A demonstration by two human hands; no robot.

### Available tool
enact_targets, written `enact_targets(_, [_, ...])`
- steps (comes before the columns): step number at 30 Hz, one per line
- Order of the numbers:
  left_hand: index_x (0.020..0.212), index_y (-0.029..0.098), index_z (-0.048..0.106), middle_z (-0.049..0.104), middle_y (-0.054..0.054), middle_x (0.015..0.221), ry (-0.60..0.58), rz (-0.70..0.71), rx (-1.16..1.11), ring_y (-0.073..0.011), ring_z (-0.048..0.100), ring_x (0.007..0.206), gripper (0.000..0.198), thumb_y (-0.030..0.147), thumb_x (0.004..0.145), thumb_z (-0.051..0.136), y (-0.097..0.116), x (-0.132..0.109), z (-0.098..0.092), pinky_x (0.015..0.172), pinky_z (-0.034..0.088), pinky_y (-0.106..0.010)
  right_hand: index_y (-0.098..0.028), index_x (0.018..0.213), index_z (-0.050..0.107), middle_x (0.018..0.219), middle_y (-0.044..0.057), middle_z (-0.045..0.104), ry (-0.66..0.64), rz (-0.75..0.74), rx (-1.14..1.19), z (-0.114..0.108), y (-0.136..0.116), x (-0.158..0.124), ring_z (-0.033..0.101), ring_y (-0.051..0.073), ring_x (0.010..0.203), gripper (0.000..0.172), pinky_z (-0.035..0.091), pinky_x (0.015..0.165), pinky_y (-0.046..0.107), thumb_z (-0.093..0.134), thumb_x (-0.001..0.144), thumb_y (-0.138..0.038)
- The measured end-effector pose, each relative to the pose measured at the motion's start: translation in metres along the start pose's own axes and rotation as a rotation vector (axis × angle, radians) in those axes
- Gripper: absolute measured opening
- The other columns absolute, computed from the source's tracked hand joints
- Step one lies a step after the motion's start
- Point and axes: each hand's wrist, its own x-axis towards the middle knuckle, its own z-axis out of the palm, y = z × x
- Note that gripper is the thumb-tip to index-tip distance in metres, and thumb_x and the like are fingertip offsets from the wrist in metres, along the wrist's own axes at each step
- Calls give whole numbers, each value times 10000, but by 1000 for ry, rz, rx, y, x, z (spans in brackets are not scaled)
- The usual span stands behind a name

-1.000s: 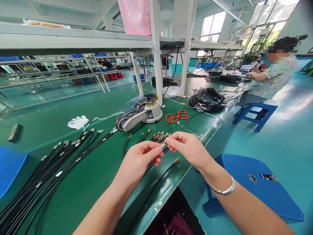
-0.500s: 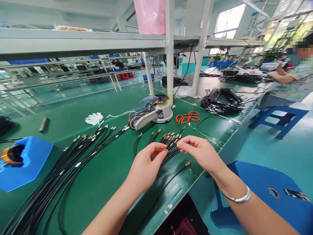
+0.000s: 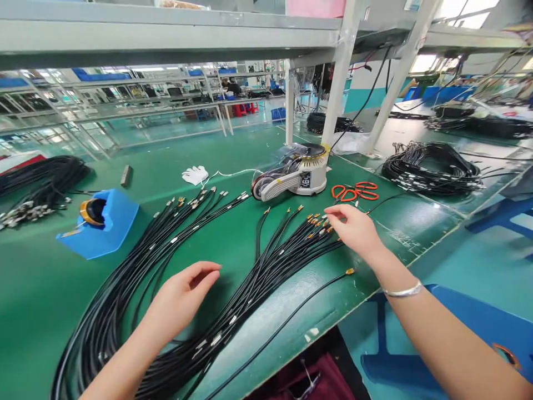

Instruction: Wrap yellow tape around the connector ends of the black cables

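My right hand (image 3: 353,228) hovers with loosely curled fingers at the gold-tipped ends of a fan of black cables (image 3: 283,255), and I cannot tell if it touches them. My left hand (image 3: 183,294) is open, palm down, just above a second bundle of black cables (image 3: 125,283), which ends in silver connectors. Neither hand visibly holds anything. A single black cable (image 3: 287,328) with a gold tip lies apart near the bench's front edge.
A tape dispenser (image 3: 293,172), orange-handled scissors (image 3: 353,191), a white glove (image 3: 195,175) and a blue holder with a tape roll (image 3: 100,222) stand on the green workbench (image 3: 50,300). Coiled cables (image 3: 431,169) lie at the right. A blue stool (image 3: 416,361) stands below the bench.
My hands have parted from their pinch together over the connectors. The left moved down-left over the other bundle, the right moved up-right, and the view swung left and down.
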Motion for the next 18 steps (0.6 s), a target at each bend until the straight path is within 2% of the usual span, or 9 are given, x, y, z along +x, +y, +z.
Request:
enact_targets(3, [940, 261, 686, 693, -2, 966, 33, 327, 66, -193, 617, 915, 262, 417, 870, 487, 28, 3, 19, 834, 463, -289, -217, 933, 693, 964, 31, 698, -94, -277, -100, 14, -17, -7, 621, 192, 861, 183, 481, 793, 334, 532, 847, -213])
enact_targets(5, [988, 250, 684, 674, -16, 969, -24, 526, 171, -183, 585, 945, 245, 304, 911, 458, 50, 14, 38, 849, 447, -285, -195, 940, 683, 949, 40, 702, -204, -497, -194, 25, -29, -11, 612, 194, 888, 197, 475, 819, 340, 499, 873, -165])
enact_targets(6, [995, 244, 687, 668, -23, 957, -56, 572, 235, -185, 572, 943, 246, 259, 918, 454, 60, 21, 47, 852, 441, -290, -185, 933, 681, 939, 45, 704, -254, -573, -234, 30, -33, -14, 609, 199, 896, 198, 471, 833, 347, 498, 873, -142])
enact_targets(8, [937, 231, 709, 664, -39, 901, -91, 590, 283, -205, 562, 922, 214, 213, 898, 499, 74, 37, 65, 835, 439, -307, -180, 906, 685, 905, 46, 710, -335, -636, -278, 37, -37, -19, 610, 202, 879, 182, 471, 838, 353, 526, 853, -110])
enact_targets(11, [816, 206, 721, 658, -61, 817, -111, 553, 304, -234, 560, 879, 172, 193, 860, 555, 78, 58, 80, 793, 441, -332, -179, 902, 685, 886, 43, 709, -395, -666, -309, 36, -30, -35, 609, 203, 864, 167, 473, 833, 359, 553, 841, -98])
enact_targets(14, [798, 212, 714, 668, -47, 820, -140, 504, 299, -222, 567, 857, 177, 186, 857, 549, 72, 66, 81, 780, 438, -327, -180, 956, 666, 976, 47, 698, -374, -653, -286, 28, -16, -55, 597, 200, 920, 180, 464, 868, 368, 536, 863, -97])
enact_targets(18, [839, 213, 694, 666, -33, 835, -157, 437, 294, -224, 570, 865, 127, 305, 833, 607, 69, 67, 79, 755, 440, -322, -191, 965, 653, 1085, 50, 675, -312, -642, -187, 27, -2, -71, 575, 202, 988, 181, 458, 898, 375, 526, 872, -101])
